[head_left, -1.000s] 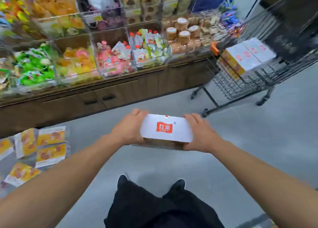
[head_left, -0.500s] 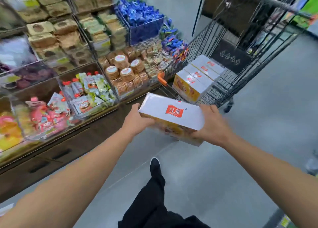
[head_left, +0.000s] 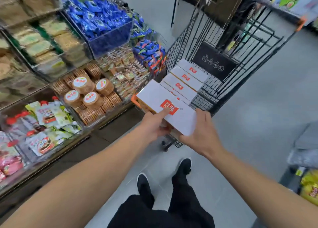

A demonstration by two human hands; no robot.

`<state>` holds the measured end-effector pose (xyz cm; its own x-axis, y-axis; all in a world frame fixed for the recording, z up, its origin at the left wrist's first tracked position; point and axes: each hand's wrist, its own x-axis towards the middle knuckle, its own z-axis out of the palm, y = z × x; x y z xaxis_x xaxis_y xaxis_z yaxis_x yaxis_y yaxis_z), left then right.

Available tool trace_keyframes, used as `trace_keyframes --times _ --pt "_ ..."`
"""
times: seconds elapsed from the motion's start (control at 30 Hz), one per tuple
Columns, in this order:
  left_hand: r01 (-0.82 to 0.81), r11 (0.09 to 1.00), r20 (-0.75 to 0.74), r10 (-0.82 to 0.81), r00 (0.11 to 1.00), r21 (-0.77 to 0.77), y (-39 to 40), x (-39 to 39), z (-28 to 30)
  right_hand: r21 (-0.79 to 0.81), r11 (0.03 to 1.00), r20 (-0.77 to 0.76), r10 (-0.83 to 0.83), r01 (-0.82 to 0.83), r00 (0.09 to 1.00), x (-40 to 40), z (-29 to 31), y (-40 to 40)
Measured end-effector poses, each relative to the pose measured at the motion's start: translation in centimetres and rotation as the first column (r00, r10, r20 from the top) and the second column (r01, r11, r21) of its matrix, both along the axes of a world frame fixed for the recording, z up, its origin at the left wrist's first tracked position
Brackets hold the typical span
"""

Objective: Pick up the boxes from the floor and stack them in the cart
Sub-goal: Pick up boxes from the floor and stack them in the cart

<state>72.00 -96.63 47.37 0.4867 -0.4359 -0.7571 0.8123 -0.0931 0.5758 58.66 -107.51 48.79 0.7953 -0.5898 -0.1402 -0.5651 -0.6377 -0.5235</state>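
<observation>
Right, head view only. Both hands hold one white box [head_left: 165, 105] with a red logo on top, at frame centre, tilted, its far end over the near rim of the cart [head_left: 240, 43]. Left hand [head_left: 155, 124] at the box's 8 o'clock corner: thumb lies flat on top, reaching onto the red logo, other fingers curl under the box, mostly hidden. Right hand [head_left: 200, 133] at the box's 4 o'clock corner: fingers together, wrapped along the near-right edge; fingertips hidden behind the box, so cannot tell how far they curl.

Cart is black wire with orange corner caps, standing at 1 o'clock from the hands on the grey floor [head_left: 258, 124]. Inside it a row of matching white boxes [head_left: 185, 79] lies flat, side by side, touching, red logos up, running away toward 1 o'clock; the held box overlaps the nearest one in the picture, contact cannot be told.

Shelves [head_left: 51, 64] fill 9 to 11 o'clock: blue packets [head_left: 98, 19] at 11, round biscuit packs [head_left: 89, 93] at 10, pouches with red caps [head_left: 43, 117] at 9. Black shoes [head_left: 144, 183] and black trousers at 6 o'clock. Yellow packaging [head_left: 309, 190] at 4 o'clock, blurred.
</observation>
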Motion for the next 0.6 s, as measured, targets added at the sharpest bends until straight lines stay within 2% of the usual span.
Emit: trace_keyframes --times 0.13,0.23,0.43,0.6 --pt "-0.039 0.999 -0.003 0.039 0.999 -0.010 -3.2 2.7 -1.2 -0.083 0.990 -0.074 0.109 -0.115 0.991 2.8 -1.6 -4.2" --pt "-0.045 0.997 0.048 0.042 0.998 0.068 -6.1 4.5 -2.6 -0.124 0.963 -0.151 0.222 -0.241 0.963 5.4 -3.0 -7.7" --pt "-0.085 0.971 0.065 0.072 0.995 0.223 -10.9 6.4 -6.9 0.056 0.895 -0.334 0.434 -0.442 0.836 9.6 -7.7 -12.6" --pt "-0.126 0.924 0.067 0.109 0.992 0.360 -12.3 7.3 -11.8 0.172 0.808 -0.398 0.581 -0.564 0.710 11.8 -12.5 -13.9"
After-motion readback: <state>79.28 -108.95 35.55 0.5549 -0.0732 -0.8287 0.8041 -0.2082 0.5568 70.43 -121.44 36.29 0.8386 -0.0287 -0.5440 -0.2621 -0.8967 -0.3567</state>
